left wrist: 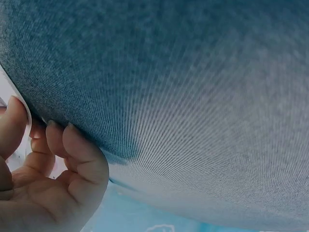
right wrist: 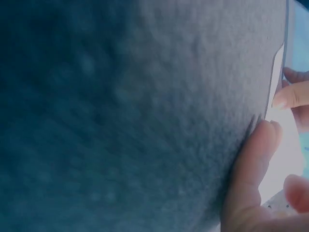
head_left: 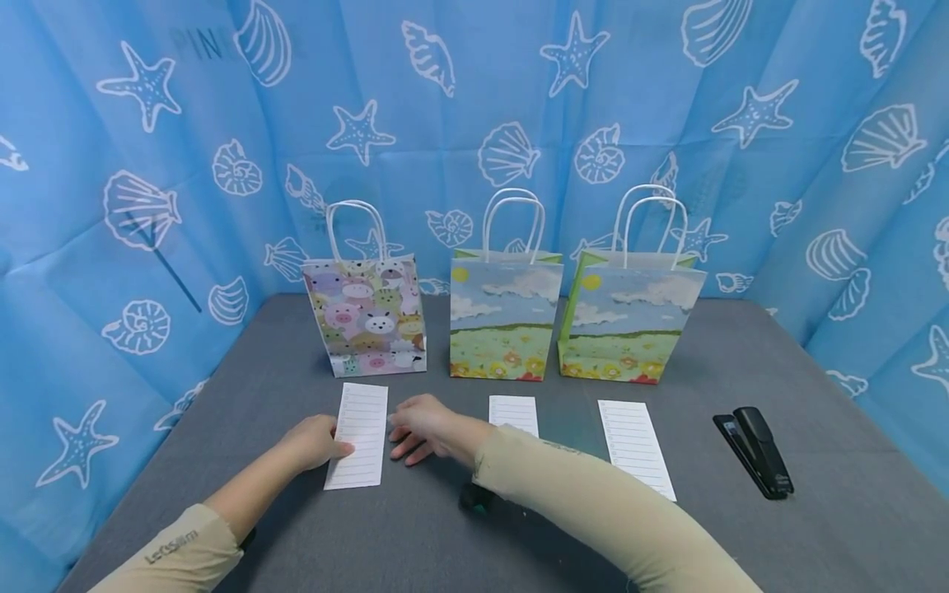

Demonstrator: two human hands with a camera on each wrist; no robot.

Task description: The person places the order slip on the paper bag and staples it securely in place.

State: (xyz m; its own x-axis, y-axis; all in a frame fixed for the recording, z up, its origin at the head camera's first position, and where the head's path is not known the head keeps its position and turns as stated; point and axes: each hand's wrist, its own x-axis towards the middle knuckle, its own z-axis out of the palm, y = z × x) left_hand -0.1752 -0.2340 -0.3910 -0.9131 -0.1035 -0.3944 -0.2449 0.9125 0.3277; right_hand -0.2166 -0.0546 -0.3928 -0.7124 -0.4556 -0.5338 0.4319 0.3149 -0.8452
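Observation:
My left hand [head_left: 315,443] pinches the left edge of a lined white paper slip [head_left: 363,412], thumb on top. In the left wrist view the thumb [left wrist: 14,121] lies against the slip's edge and the other fingers are curled below it. Just beyond the slip's right edge is my right hand [head_left: 426,427], fingers loosely bent and apart. The right wrist view shows its fingers and thumb spread beside the slip [right wrist: 285,150]; contact with the paper is hard to tell. Behind the slip stands a paper bag with cartoon animals [head_left: 366,321].
Two paper bags with a meadow print [head_left: 504,309], [head_left: 626,317] stand to the right. Two more lined slips [head_left: 513,412], [head_left: 633,441] lie before them, partly behind my right arm. A black stapler [head_left: 756,453] lies at right on the grey tabletop [head_left: 838,511]. A dark object [head_left: 476,497] shows under my forearm.

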